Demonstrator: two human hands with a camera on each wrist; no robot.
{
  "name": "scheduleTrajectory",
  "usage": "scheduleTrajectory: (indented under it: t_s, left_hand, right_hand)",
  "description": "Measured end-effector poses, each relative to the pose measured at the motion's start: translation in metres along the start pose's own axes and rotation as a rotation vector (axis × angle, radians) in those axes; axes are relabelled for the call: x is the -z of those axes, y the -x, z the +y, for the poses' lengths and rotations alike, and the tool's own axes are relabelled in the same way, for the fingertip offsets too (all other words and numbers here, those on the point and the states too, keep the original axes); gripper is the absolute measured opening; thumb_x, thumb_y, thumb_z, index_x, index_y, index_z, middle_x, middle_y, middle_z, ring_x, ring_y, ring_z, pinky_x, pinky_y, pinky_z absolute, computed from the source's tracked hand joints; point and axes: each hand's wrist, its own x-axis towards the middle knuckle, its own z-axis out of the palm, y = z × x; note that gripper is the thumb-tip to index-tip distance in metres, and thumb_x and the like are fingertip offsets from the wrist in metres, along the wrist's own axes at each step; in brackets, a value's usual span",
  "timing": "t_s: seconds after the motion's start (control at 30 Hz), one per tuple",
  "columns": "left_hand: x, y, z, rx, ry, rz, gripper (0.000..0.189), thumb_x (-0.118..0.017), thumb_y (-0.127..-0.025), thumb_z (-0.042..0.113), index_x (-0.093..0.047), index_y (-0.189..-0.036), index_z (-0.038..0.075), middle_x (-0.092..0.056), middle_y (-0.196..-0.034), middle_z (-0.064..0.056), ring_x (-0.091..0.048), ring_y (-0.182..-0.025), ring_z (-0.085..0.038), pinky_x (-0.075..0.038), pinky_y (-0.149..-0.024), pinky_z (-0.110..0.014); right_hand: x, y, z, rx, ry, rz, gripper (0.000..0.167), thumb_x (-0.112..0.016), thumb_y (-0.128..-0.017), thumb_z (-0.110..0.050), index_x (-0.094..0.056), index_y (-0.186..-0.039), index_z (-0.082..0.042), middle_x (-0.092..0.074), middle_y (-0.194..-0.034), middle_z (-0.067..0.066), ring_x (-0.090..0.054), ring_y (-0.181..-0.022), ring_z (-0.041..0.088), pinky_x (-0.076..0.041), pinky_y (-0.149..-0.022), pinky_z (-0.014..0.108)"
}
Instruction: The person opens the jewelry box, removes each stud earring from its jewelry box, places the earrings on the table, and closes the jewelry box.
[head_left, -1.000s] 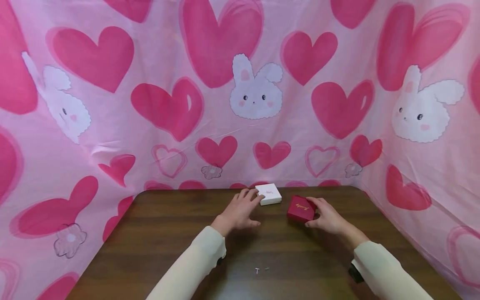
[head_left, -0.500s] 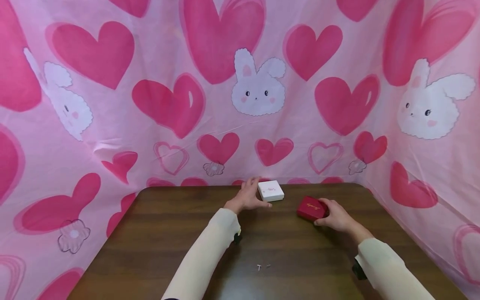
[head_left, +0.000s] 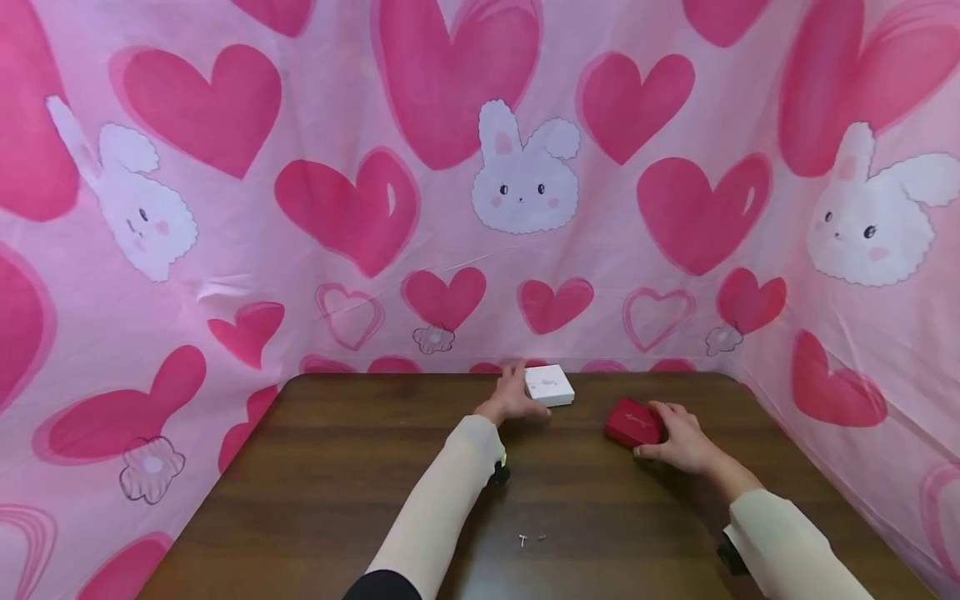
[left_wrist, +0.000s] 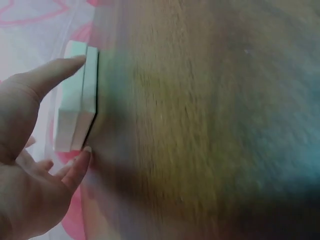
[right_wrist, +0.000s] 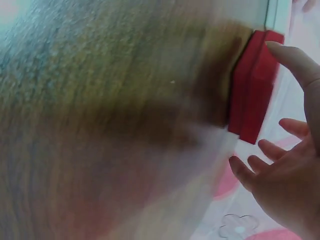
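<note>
At the table's far edge, a small white lidded box (head_left: 550,386) with faint pink print lies beside my left hand (head_left: 515,397). The hand is spread around its left end, thumb in front and fingers behind. The thumb lies across the side of the white box (left_wrist: 75,97) in the left wrist view. To the right, a red box (head_left: 633,422) with gold lettering has my right hand (head_left: 681,436) at its right end, fingers spread. In the right wrist view, the thumb overlaps the red box (right_wrist: 255,87); the other fingertips show below its end, apart from it.
Two tiny items, one a silvery T-shaped piece (head_left: 522,540) and one a fainter piece (head_left: 542,537), lie on the brown wooden table (head_left: 337,500) nearer the body. A pink heart-and-rabbit cloth (head_left: 450,217) hangs around the table's far side and flanks.
The red box has shifted right along with my right hand, away from the white box. My left hand has gone from over the white box's front left to around its left end.
</note>
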Motion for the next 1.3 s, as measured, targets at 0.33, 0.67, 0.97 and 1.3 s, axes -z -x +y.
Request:
scheduleTrajectory:
  t_s: [0.33,0.67,0.97,1.3]
  left_hand:
    - [-0.008,0.004,0.017,0.025,-0.019,0.044,0.109,-0.094,-0.070,0.026,-0.028,-0.155,0.011,-0.032,-0.152,-0.017,-0.037,-0.136,-0.036,-0.041,-0.108,-0.053]
    - [-0.018,-0.001,0.019,0.034,-0.073,0.048,0.103,-0.092,-0.073,0.030,-0.032,-0.156,0.015,-0.038,-0.150,-0.017,-0.045,-0.132,-0.034,-0.044,-0.104,-0.053]
    - [-0.017,0.003,0.012,0.050,-0.110,0.083,0.085,-0.092,-0.074,0.028,-0.045,-0.143,0.014,-0.046,-0.133,-0.017,-0.054,-0.116,-0.033,-0.047,-0.099,-0.048]
    - [-0.015,0.014,0.013,-0.026,-0.108,0.101,0.079,-0.096,-0.069,0.022,-0.051,-0.131,0.007,-0.048,-0.124,-0.016,-0.056,-0.103,-0.031,-0.049,-0.095,-0.044]
  right_hand:
    - [-0.003,0.012,-0.036,0.163,0.206,0.077,0.080,-0.086,-0.079,-0.029,-0.050,-0.143,0.001,-0.048,-0.138,0.031,-0.043,-0.124,0.053,-0.043,-0.091,0.072]
    - [-0.014,0.008,-0.063,0.189,0.279,0.080,0.063,-0.082,-0.083,-0.024,-0.058,-0.138,-0.005,-0.057,-0.134,0.019,-0.052,-0.121,0.043,-0.050,-0.091,0.064]
    - [-0.031,-0.001,-0.078,0.253,0.235,0.044,0.055,-0.081,-0.085,-0.020,-0.061,-0.133,-0.004,-0.061,-0.127,0.013,-0.060,-0.116,0.034,-0.051,-0.095,0.057]
    - [-0.049,-0.011,-0.087,0.258,0.139,-0.014,0.060,-0.083,-0.084,-0.020,-0.059,-0.136,-0.001,-0.059,-0.131,0.013,-0.061,-0.117,0.034,-0.049,-0.099,0.056]
